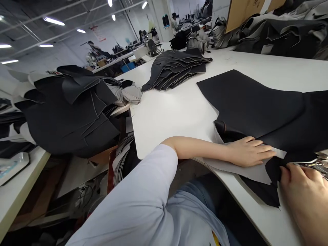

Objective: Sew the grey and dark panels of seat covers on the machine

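Observation:
Black fabric with a grey backing [251, 102] spreads over the right part of the white table. My left hand [251, 152] lies flat on its near edge, fingers stretched out, beside a folded-back grey strip. At the right edge of the view, my right hand [302, 191] has its thumb and fingers closed on the black fabric's edge. Right by those fingers are the metal parts of a sewing machine [321, 164], mostly cut off by the frame. A black corner of the fabric hangs toward the table's front edge.
A fanned stack of black pieces [176, 68] rests farther back on the white table [164, 116]. To the left, a large pile of black panels [66, 116] overhangs a lower support. More dark fabric [282, 36] is heaped at the back right, near a cardboard sheet [242, 15].

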Tool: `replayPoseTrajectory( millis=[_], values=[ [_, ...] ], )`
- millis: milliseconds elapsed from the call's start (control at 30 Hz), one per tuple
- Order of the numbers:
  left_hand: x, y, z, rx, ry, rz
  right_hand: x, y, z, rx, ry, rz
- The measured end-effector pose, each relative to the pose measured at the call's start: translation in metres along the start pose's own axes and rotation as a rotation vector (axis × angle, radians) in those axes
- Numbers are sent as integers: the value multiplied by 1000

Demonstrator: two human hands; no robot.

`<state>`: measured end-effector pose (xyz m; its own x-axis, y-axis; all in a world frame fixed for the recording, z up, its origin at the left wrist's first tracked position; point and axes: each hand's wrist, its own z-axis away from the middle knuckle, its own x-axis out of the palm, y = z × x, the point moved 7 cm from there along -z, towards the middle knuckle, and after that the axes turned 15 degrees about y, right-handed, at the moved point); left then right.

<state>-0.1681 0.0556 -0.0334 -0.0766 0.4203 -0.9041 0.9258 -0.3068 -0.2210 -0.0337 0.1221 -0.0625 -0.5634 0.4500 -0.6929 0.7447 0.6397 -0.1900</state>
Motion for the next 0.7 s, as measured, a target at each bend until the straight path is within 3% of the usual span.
replayPoseTrajectory(
  millis=[100,200,300,400,500,600,700],
  values=[
    [8,-8,-7,-46,-13,53,5,1,1,35,-89,31],
    [11,-15,-11,-71,-27,84,13,13,-1,225,-247,31],
    [5,-10,-9,-4,25,128,9,15,-4,367,-415,48],
    [3,6,-4,124,8,205,-3,-1,-11,410,-503,12],
    [11,13,-7,154,-56,207,-3,-11,-20,431,-521,-3],
    [22,12,-16,106,-121,164,1,-3,-18,460,-435,-32],
    [27,13,-22,127,-162,191,-11,-2,-1,322,-359,-115]
  ],
)
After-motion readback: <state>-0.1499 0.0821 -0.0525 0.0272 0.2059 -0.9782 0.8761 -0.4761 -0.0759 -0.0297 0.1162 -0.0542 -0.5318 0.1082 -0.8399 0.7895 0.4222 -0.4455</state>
